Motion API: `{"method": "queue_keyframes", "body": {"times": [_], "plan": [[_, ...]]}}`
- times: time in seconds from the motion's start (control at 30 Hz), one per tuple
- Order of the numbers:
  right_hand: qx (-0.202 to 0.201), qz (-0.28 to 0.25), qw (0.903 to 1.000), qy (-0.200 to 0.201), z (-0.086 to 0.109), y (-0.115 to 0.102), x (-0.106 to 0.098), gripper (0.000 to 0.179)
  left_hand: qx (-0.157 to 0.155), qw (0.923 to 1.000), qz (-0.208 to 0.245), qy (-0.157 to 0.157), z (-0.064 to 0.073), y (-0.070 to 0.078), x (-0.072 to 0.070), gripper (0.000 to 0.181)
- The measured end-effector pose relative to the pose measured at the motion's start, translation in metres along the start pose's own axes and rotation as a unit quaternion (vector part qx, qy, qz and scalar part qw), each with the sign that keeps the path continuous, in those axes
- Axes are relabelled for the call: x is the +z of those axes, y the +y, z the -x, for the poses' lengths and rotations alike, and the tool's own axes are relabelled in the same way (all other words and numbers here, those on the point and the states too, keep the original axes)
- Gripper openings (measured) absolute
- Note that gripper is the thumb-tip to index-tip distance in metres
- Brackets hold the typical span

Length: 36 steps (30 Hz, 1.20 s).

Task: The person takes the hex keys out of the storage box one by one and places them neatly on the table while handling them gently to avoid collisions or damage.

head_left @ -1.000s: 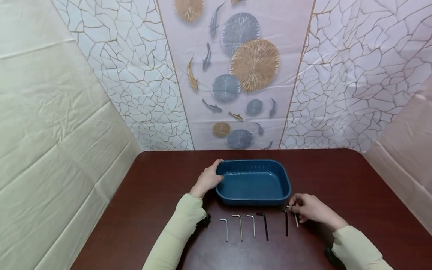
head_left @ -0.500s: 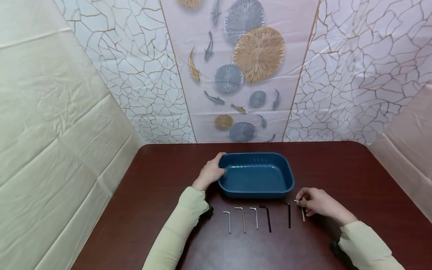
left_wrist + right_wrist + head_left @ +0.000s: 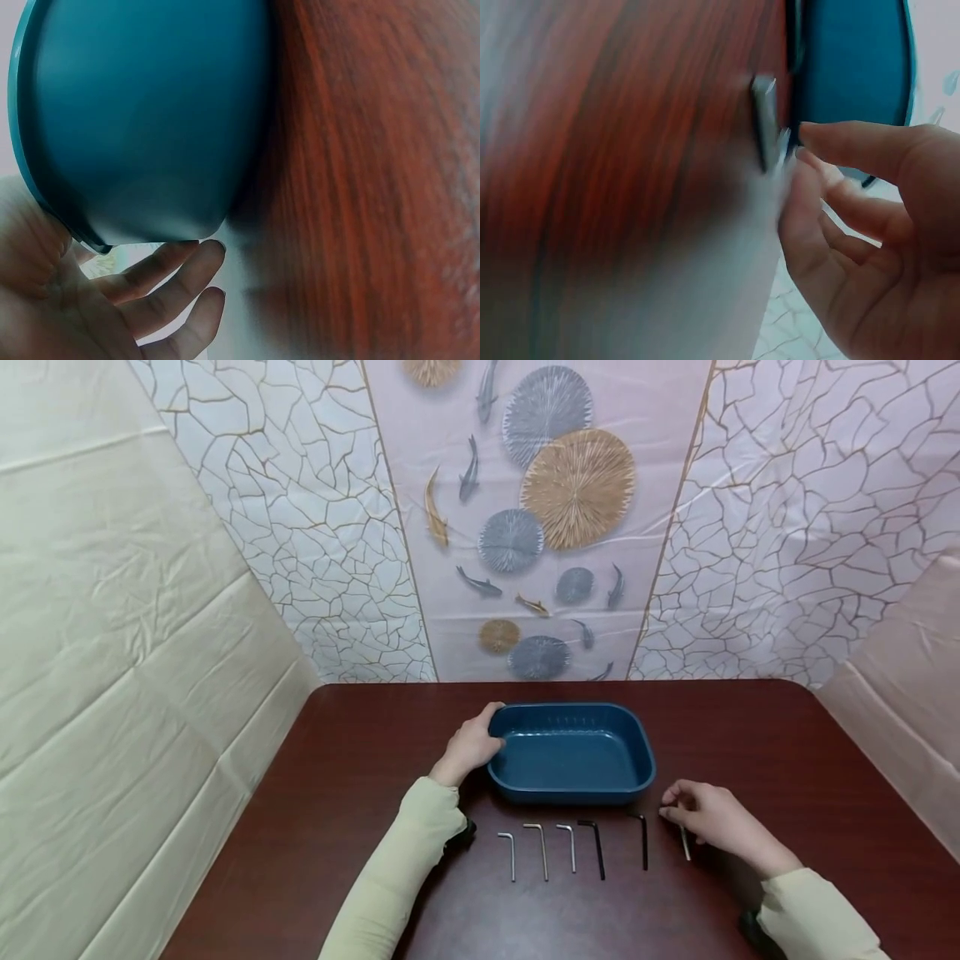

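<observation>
In the head view my left hand (image 3: 468, 745) holds the left end of a deep blue rectangular dish (image 3: 572, 795), thumb over the rim and fingers outside. The left wrist view shows those fingers (image 3: 172, 296) bent along the dish's wall (image 3: 150, 112). Right of the dish, my right hand (image 3: 708, 817) pinches a silver hex key (image 3: 686, 843) near its bent end, close to the tabletop. In the right wrist view the key (image 3: 765, 124) is blurred, and the thumb and index finger nearly meet at it. A black hex key (image 3: 644, 843) lies just left of that hand.
More hex keys lie in a row before the dish: a silver one (image 3: 512, 858), a brass-toned one (image 3: 542, 853), a shorter silver one (image 3: 572, 850) and a black one (image 3: 598, 852). The dark red table (image 3: 360, 752) meets a patterned cloth wall (image 3: 525, 652) behind.
My right hand has shifted slightly right with the silver hex key, widening the gap to the black one. The left hand stays on the dish. The head view has tilted a little.
</observation>
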State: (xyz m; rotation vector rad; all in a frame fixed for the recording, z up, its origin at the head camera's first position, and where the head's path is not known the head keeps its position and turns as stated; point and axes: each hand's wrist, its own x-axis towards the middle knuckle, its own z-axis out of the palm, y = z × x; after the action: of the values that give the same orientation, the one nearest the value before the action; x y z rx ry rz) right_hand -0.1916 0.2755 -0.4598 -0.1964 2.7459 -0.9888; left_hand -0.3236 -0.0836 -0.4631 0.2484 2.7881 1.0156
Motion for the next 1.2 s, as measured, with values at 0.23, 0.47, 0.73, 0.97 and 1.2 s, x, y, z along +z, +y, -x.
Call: {"method": "queue_keyframes", "body": {"times": [0.23, 0.47, 0.73, 0.97, 1.2], "plan": [[-0.017, 0.026, 0.9995, 0.006, -0.003, -0.016, 0.014, 0.022, 0.005, 1.0, 0.004, 0.004, -0.001, -0.002, -0.002, 0.064], [-0.006, 0.016, 0.9998, -0.014, -0.005, -0.022, 0.023, 0.012, 0.0, 1.0, 0.005, 0.001, -0.002, -0.003, -0.002, 0.065], [0.0, 0.01, 0.9996, -0.028, -0.002, -0.024, 0.025, 0.008, 0.004, 1.0, -0.008, -0.001, -0.001, -0.003, -0.001, 0.065], [-0.008, 0.009, 0.9995, -0.028, -0.001, -0.022, 0.026, 0.006, 0.012, 0.9997, 0.023, 0.002, 0.0, -0.003, 0.0, 0.065], [-0.041, 0.014, 0.9991, 0.003, -0.001, -0.023, 0.016, 0.006, 0.049, 0.9968, 0.06, -0.017, -0.001, -0.012, -0.01, 0.059]]}}
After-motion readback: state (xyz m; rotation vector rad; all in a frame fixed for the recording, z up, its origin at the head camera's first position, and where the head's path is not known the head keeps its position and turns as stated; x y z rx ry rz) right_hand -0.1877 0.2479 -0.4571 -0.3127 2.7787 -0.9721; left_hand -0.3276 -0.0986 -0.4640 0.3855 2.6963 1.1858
